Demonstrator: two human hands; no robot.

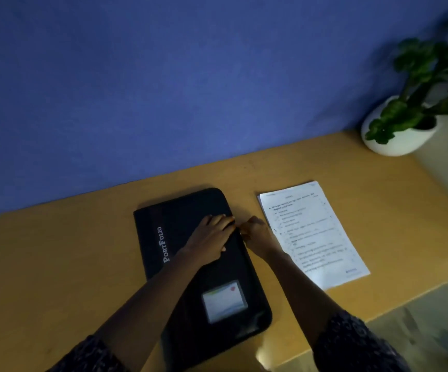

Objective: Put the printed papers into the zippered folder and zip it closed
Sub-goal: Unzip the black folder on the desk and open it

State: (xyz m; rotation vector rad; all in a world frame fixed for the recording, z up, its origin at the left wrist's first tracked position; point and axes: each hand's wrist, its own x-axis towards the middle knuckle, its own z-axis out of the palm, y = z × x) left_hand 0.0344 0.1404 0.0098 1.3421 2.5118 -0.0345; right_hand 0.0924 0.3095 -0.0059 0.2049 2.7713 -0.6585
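A black zippered folder marked "PORTFOLIO", with a small card window near its front end, lies flat on the wooden table. My left hand rests palm down on the folder's cover, fingers reaching its right edge. My right hand is at that same right edge, fingers pinched together where the zip runs; the zip pull itself is too small and dark to make out. The printed papers, a white stack with text, lie on the table just right of the folder, partly under my right forearm.
A white pot with a green plant stands at the table's back right corner. A blue wall runs along the table's far edge. The table's front edge cuts diagonally at the lower right, with floor beyond it.
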